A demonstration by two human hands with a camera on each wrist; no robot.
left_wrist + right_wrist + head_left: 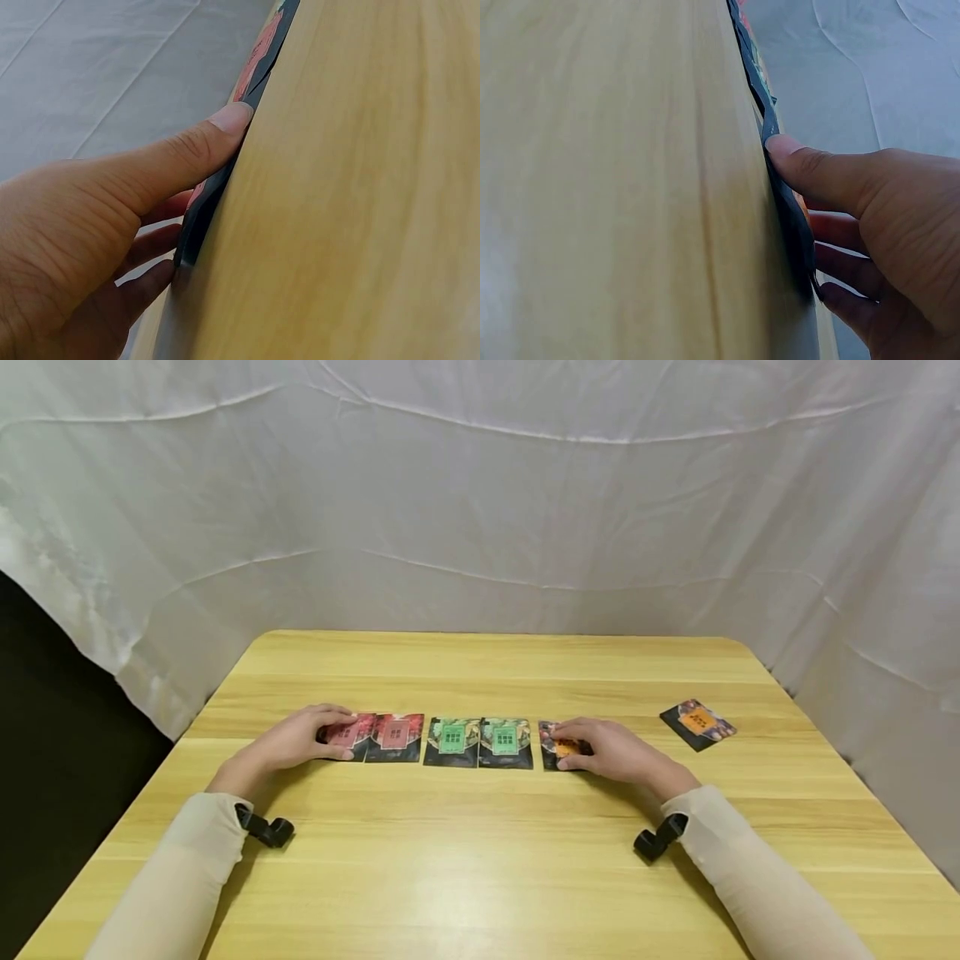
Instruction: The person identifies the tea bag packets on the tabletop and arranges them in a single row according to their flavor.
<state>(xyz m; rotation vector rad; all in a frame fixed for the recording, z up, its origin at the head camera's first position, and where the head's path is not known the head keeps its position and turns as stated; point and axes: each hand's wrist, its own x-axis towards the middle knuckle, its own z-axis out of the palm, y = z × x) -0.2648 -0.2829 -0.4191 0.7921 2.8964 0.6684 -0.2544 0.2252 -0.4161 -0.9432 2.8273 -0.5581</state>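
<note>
Packets in a row on the worktop, red end packet pinched by left hand, orange one by right hand (thin, slippery-looking: could slide, skewing the row).

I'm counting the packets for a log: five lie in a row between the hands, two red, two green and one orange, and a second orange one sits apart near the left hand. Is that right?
Not quite. The head view shows the second orange packet lying apart beyond the right hand, not near the left hand. The rest holds: two red, two green and one orange in the row.
</note>
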